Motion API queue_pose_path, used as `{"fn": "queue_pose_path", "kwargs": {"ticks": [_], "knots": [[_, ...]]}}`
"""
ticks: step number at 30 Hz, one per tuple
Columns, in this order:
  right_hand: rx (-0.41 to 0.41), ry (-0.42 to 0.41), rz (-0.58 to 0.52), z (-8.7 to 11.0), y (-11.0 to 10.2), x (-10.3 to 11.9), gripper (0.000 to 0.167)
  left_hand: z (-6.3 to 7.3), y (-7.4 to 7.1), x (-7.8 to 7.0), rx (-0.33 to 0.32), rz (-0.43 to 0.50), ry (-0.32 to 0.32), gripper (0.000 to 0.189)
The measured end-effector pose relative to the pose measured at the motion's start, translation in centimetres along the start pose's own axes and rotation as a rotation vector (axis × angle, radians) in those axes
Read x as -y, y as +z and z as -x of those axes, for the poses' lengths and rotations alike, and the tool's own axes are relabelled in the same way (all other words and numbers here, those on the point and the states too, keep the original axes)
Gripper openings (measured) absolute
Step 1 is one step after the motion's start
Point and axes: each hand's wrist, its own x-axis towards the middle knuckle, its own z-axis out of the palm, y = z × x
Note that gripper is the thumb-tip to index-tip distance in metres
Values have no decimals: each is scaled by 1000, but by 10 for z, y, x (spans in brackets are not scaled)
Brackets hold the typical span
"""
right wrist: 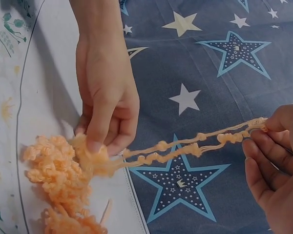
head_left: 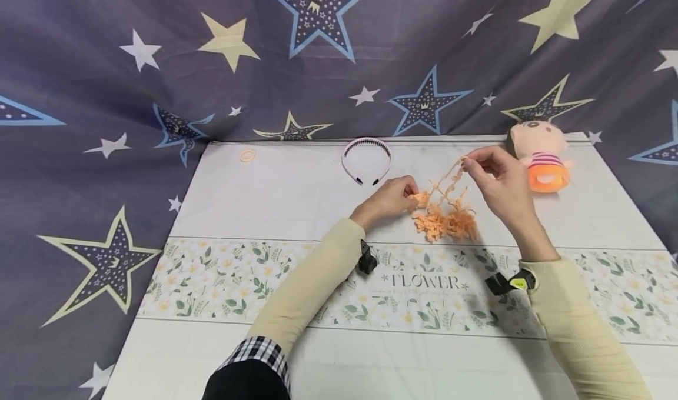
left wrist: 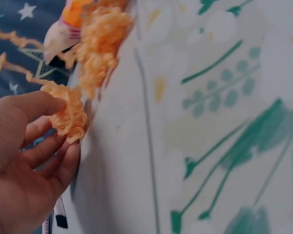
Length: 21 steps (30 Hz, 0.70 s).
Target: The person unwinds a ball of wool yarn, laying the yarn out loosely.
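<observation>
A tangle of kinked, looped orange yarn [head_left: 433, 223] rests on the white table cover in front of both hands. My left hand [head_left: 388, 200] pinches a small bunched part of the yarn between thumb and fingers, beside the larger clumps; the left wrist view shows this knotted bunch [left wrist: 68, 114] up close. Higher and to the right, my right hand [head_left: 503, 187] pinches the end of thin strands with thumb and fingertips. Between the two hands, the strands [right wrist: 195, 148] stretch in two bumpy lines, seen in the right wrist view.
Behind the left hand lies a headband [head_left: 345, 163] with dark tips. A plush toy [head_left: 541, 153] in orange and stripes sits at the back right, close behind the right hand. An orange ring [head_left: 247, 155] is at the back left. A star-patterned curtain [head_left: 318, 94] borders the table.
</observation>
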Motion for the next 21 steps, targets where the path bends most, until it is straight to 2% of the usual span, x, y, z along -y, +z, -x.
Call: {"fn": "queue_pose_path", "kwargs": {"ticks": [5, 8, 13, 18, 21], "knots": [[-3, 13, -6, 0, -1, 0, 14, 2, -12, 7, -59, 146, -47, 19], [0, 16, -2, 0, -1, -2, 14, 3, -21, 10, -84, 290, -75, 23], [11, 4, 9, 2, -3, -4, 12, 11, -42, 15, -118, 493, -72, 25], [32, 27, 54, 6, -8, -10, 12, 26, -69, 23, -182, 484, -53, 26], [79, 53, 123, 11, -11, -15, 14, 35, -84, 26, -228, 457, -61, 27]]}}
